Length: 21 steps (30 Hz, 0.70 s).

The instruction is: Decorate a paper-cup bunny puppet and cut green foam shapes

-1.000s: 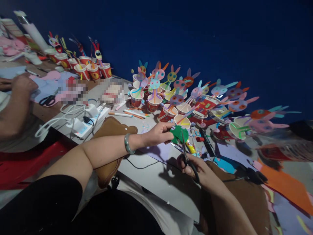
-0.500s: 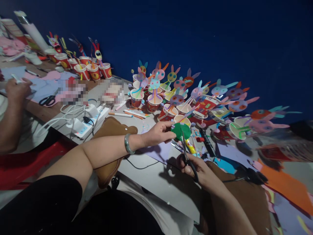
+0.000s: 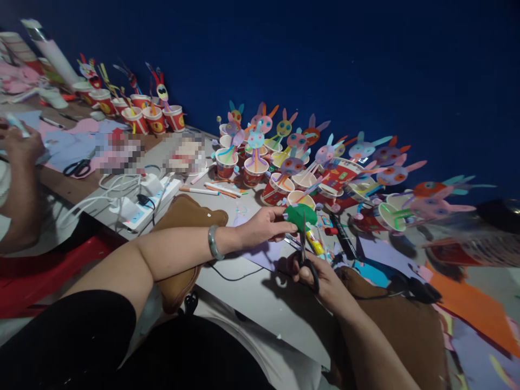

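Pinched in my left hand [image 3: 270, 226] is a rounded piece of green paper [image 3: 304, 214], held above the table in front of the paper cups. My right hand [image 3: 314, 273] grips black-handled scissors [image 3: 303, 246], whose blades point up at the paper's lower edge. Whether the blades are cutting into it I cannot tell. Under the paper lie a yellow tube [image 3: 314, 242] and a sheet of lilac paper [image 3: 260, 252]. A black marker [image 3: 343, 236] rests to the right of them.
Several paper cups with rabbit-faced figures [image 3: 255, 170] stand along the blue wall. A power strip [image 3: 152, 203] with white cables lies left, near a brown cushion [image 3: 182, 222]. Orange paper [image 3: 473, 306] is at right. A co-worker's hand [image 3: 22, 143] holds a pen-like item at far left.
My right hand and the scissors have shifted slightly left and up, and the scissors stand more upright. The green paper has tilted in my left fingers. The co-worker's hand has moved left.
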{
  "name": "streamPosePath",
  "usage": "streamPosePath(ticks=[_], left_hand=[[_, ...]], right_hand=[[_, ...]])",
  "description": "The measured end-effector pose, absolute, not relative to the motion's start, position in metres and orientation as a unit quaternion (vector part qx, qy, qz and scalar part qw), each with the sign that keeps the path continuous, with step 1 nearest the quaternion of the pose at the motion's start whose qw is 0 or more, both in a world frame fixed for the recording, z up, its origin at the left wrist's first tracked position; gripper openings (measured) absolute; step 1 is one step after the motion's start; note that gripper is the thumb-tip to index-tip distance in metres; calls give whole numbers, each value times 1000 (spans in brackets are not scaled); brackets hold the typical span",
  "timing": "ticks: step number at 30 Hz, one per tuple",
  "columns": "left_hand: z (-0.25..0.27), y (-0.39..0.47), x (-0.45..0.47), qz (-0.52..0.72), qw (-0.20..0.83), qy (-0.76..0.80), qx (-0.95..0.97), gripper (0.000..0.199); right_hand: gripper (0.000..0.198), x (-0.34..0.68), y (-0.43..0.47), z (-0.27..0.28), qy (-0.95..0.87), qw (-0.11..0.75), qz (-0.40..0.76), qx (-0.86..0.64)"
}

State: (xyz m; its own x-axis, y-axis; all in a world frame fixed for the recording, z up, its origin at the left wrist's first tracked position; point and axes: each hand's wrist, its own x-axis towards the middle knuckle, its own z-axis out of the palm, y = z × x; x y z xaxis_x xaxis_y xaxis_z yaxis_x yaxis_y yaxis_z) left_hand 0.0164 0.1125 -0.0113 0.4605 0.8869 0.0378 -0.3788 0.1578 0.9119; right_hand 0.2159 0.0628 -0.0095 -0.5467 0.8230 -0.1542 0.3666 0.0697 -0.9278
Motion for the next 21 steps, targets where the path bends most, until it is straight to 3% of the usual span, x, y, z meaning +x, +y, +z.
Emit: streamPosePath(ticks=[21], left_hand=[[-1,107,18,416,705,313,481,32]], right_hand=[[61,212,61,-19,-703,238,510,-433]])
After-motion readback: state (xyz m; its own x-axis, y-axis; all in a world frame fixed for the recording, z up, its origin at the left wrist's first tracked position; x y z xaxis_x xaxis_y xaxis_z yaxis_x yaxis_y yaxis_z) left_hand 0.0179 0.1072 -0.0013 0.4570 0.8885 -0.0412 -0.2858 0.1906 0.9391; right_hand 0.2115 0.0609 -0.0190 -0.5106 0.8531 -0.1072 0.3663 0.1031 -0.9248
